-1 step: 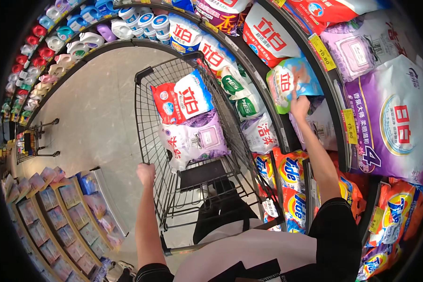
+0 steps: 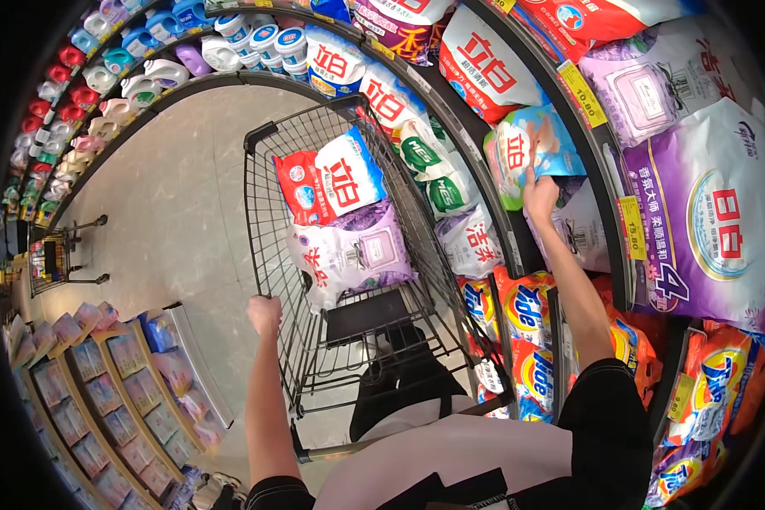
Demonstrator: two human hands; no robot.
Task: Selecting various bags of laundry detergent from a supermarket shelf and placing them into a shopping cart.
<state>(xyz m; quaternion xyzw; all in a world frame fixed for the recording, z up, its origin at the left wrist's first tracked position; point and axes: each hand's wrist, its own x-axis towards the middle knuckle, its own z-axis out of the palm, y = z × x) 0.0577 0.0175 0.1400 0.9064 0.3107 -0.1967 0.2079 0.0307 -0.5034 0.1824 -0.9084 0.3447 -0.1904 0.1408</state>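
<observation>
Laundry-detergent bag (image 2: 533, 136) on right-hand shelf (image 2: 531, 255), directly beyond right hand (image 2: 541, 194), spreading to both sides of thumb; long axis unclear, hand covers near part. Right hand nearer by far: curled almost closed, thumb pressed on bag's near edge, apparently pinching it. Left hand (image 2: 264, 314) well apart, wrapped round shopping cart's (image 2: 263, 132) left rim. Bag plump, glossy, creased, green-and-blue with red lettering.
</observation>
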